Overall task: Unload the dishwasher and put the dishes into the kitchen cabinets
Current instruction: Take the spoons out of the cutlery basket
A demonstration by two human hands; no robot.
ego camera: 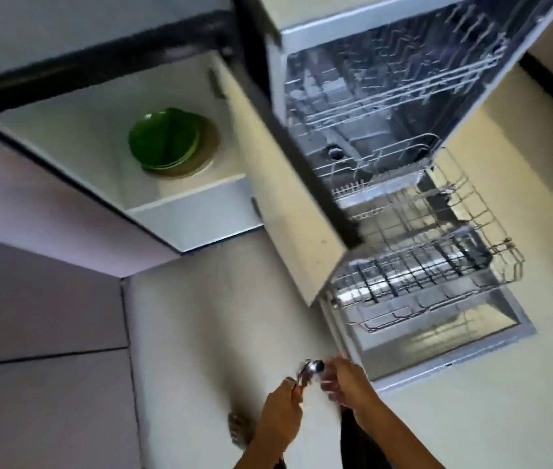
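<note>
Shiny steel spoons [310, 368] bunched upright before the open dishwasher [403, 184]; green plates [163, 138] stacked in a cabinet [187, 211].

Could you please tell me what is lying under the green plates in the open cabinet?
The green plates sit stacked on a larger tan plate; only its rim shows, its middle is covered.

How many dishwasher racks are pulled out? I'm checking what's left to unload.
1: the lower rack is pulled out over the open door; the upper rack sits inside the dishwasher.
</note>
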